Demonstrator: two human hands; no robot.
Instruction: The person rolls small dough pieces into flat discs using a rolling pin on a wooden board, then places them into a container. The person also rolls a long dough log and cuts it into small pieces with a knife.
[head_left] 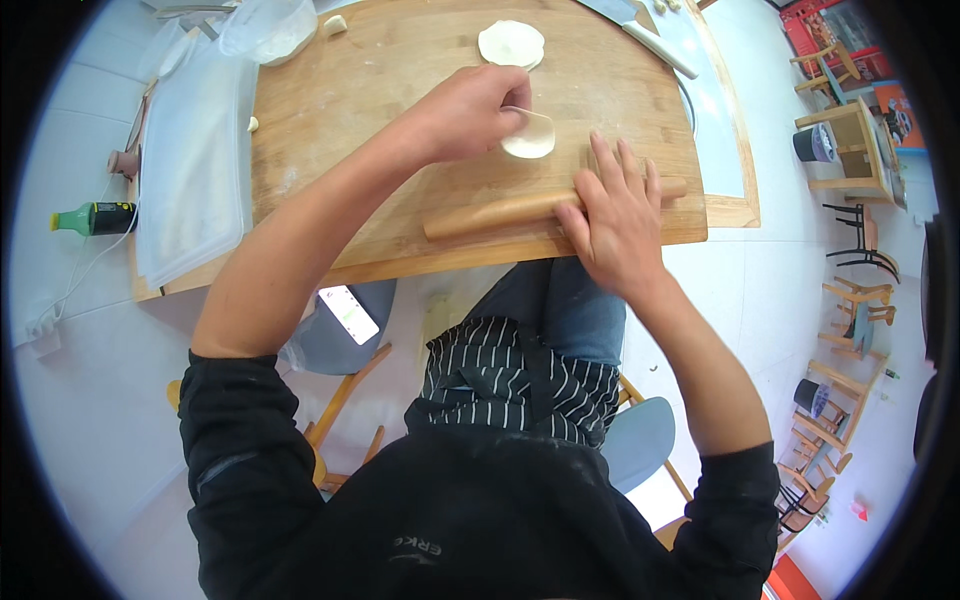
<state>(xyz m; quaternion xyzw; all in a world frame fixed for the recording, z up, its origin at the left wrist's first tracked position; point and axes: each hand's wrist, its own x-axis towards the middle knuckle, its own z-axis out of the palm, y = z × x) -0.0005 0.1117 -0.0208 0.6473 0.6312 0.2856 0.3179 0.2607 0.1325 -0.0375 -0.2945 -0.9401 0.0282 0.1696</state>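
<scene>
wooden rolling pin partly hidden under right hand

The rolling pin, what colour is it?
The rolling pin is light brown, seen best in the head view.

Black top with sleeves bunched near the elbows; a pale smear marks the left one, and a small pale print the front. Forearms and fingers are bare. Below: dark apron with white stripes, blue jeans.
</scene>
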